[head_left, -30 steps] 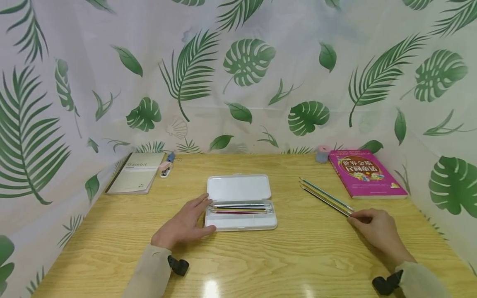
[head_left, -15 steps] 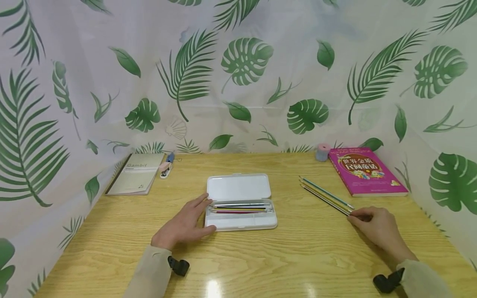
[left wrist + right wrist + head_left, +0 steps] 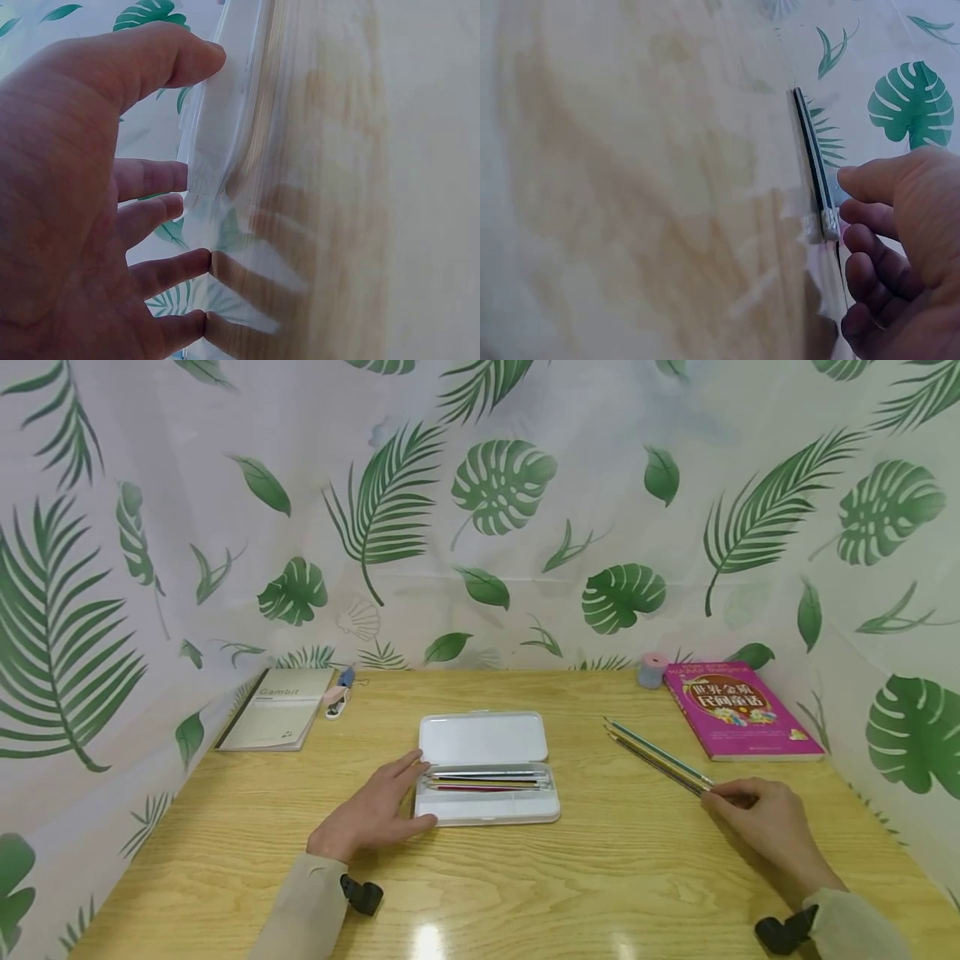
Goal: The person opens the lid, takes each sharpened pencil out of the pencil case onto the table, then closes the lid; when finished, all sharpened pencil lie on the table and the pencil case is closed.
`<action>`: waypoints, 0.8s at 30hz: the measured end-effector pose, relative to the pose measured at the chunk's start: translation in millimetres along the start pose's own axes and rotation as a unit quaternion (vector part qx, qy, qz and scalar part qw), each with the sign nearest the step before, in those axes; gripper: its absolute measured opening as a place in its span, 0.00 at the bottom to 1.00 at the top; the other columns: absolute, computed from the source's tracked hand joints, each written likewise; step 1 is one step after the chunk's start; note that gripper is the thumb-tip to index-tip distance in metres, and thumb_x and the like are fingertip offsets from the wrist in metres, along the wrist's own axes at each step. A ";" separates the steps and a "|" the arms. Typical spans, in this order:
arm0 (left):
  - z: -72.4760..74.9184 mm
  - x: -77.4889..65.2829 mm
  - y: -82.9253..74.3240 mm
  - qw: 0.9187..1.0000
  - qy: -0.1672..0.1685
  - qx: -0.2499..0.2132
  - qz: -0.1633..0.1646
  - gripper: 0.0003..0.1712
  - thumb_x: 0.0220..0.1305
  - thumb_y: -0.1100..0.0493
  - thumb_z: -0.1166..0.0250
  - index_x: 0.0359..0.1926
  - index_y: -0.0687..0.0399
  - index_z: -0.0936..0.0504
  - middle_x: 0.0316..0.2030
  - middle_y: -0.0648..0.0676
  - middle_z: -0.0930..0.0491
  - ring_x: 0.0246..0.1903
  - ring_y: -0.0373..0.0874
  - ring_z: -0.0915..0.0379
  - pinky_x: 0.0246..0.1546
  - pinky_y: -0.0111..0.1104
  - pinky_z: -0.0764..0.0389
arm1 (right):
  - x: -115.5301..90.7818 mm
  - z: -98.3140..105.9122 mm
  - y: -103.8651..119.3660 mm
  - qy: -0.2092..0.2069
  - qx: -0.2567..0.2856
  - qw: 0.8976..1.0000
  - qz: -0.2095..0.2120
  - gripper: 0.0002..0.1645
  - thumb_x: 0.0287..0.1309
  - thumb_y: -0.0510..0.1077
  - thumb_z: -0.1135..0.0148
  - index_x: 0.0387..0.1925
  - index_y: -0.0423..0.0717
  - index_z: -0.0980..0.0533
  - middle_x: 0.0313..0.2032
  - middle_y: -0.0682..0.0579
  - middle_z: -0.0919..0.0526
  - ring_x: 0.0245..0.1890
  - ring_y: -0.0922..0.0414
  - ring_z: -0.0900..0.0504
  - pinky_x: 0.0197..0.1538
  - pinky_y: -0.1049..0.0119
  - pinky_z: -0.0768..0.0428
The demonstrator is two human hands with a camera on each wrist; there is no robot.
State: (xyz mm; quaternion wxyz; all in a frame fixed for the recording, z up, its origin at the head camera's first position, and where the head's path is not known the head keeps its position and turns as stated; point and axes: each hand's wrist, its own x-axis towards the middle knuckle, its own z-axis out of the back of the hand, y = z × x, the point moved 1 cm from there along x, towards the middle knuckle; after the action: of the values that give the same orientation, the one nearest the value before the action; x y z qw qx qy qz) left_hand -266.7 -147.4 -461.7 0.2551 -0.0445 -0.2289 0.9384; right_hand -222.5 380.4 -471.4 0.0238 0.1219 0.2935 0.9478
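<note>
I've pencils (image 3: 657, 750) slanting away forward-left from my right grip (image 3: 772, 827), the nearer hand; it's narrow at their ends, pinching or not I can't tell.

Here the left sleeve (image 3: 300, 906) and right sleeve (image 3: 858, 927) are cut off by the head view's bottom edge; from the left wrist, the left hand (image 3: 82, 195) is clipped at the left, the white pencil case (image 3: 480, 811) at the top. The stored pencils (image 3: 487, 782) are overlapped past counting, the wooden table (image 3: 592, 187) is smeared in both wrist views, and how the loose pencils (image 3: 658, 752) are met by the right hand (image 3: 768, 827) cannot be made out. Now the magenta fairy-tale book's (image 3: 738, 714) smallest print is lost.
</note>
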 end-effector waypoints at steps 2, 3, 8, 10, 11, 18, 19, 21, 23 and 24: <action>0.6 0.0 -0.1 1.000 0.001 -0.003 -0.001 0.47 0.62 0.41 0.33 0.75 0.57 0.38 0.77 0.56 0.48 0.73 0.57 0.50 0.69 0.51 0.40 | 1.0 -0.2 3.8 -0.005 -0.001 1.000 0.005 0.19 0.59 0.56 0.30 0.39 0.44 0.13 0.33 0.51 0.14 0.28 0.64 0.23 0.31 0.71 0.26; 0.9 -0.1 -0.1 1.000 0.001 -0.002 0.000 0.47 0.62 0.41 0.33 0.75 0.57 0.38 0.77 0.56 0.48 0.73 0.57 0.50 0.69 0.51 0.40 | 1.7 -0.4 7.1 -0.006 -0.001 1.000 0.009 0.18 0.59 0.56 0.30 0.38 0.45 0.13 0.33 0.52 0.14 0.28 0.65 0.23 0.31 0.71 0.26; 1.7 -0.3 0.4 1.000 0.002 -0.002 0.001 0.47 0.62 0.41 0.33 0.75 0.57 0.38 0.77 0.56 0.48 0.73 0.57 0.50 0.69 0.52 0.40 | 7.8 -4.2 35.3 0.005 0.035 0.998 0.047 0.14 0.60 0.52 0.30 0.37 0.46 0.13 0.32 0.52 0.15 0.28 0.63 0.24 0.30 0.71 0.26; 1.7 -0.4 1.0 1.000 0.001 -0.001 0.001 0.47 0.62 0.41 0.33 0.75 0.57 0.38 0.76 0.56 0.48 0.73 0.58 0.49 0.69 0.52 0.39 | 10.8 -8.4 48.5 0.010 0.051 0.996 0.072 0.11 0.60 0.49 0.30 0.37 0.45 0.13 0.31 0.53 0.15 0.28 0.63 0.24 0.30 0.71 0.26; 1.8 -0.4 1.3 1.000 0.000 0.000 0.001 0.47 0.62 0.41 0.33 0.74 0.57 0.38 0.76 0.56 0.48 0.73 0.57 0.49 0.69 0.51 0.39 | 12.4 -11.3 54.8 0.010 0.056 0.995 0.086 0.10 0.60 0.47 0.29 0.36 0.45 0.13 0.31 0.53 0.16 0.28 0.63 0.25 0.29 0.71 0.26; 0.6 -0.2 1.8 1.000 0.003 0.003 0.004 0.47 0.62 0.41 0.33 0.75 0.56 0.38 0.77 0.56 0.49 0.73 0.57 0.50 0.69 0.51 0.40 | 19.9 -38.6 94.0 0.025 0.095 0.983 0.154 0.05 0.60 0.44 0.30 0.35 0.47 0.13 0.29 0.56 0.19 0.25 0.60 0.26 0.28 0.68 0.27; 0.3 -0.1 1.7 1.000 0.003 0.005 0.004 0.47 0.62 0.41 0.33 0.75 0.56 0.39 0.77 0.56 0.49 0.73 0.56 0.50 0.69 0.51 0.40 | 21.0 -42.6 98.5 0.027 0.097 0.982 0.158 0.05 0.60 0.44 0.30 0.35 0.48 0.13 0.29 0.57 0.18 0.26 0.60 0.26 0.28 0.68 0.26; 0.1 -0.1 1.3 1.000 0.004 0.006 0.005 0.47 0.62 0.41 0.33 0.75 0.55 0.39 0.77 0.55 0.49 0.74 0.56 0.50 0.69 0.51 0.40 | 22.7 -49.5 107.5 0.035 0.103 0.981 0.163 0.05 0.61 0.45 0.30 0.36 0.49 0.13 0.30 0.58 0.17 0.27 0.60 0.26 0.29 0.68 0.27; -0.5 0.0 1.4 1.000 0.003 0.009 0.007 0.47 0.62 0.41 0.33 0.75 0.55 0.39 0.77 0.55 0.49 0.74 0.56 0.50 0.69 0.51 0.39 | 24.7 -56.5 114.5 0.042 0.107 0.980 0.163 0.05 0.61 0.46 0.30 0.36 0.51 0.13 0.30 0.59 0.17 0.28 0.60 0.25 0.30 0.67 0.27; -0.6 0.1 1.4 1.000 0.003 0.010 0.007 0.47 0.62 0.40 0.33 0.75 0.55 0.39 0.77 0.55 0.49 0.74 0.56 0.50 0.69 0.51 0.39 | 25.6 -59.5 117.9 0.046 0.109 0.979 0.163 0.05 0.61 0.46 0.30 0.36 0.51 0.13 0.31 0.59 0.17 0.28 0.60 0.25 0.30 0.67 0.27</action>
State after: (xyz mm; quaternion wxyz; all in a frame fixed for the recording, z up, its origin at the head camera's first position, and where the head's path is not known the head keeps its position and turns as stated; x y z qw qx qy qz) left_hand -267.3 -148.1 -462.8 0.2499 -0.0461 -0.2188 0.9421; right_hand -258.8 253.3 -447.0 -0.1584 0.1264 0.3721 0.9058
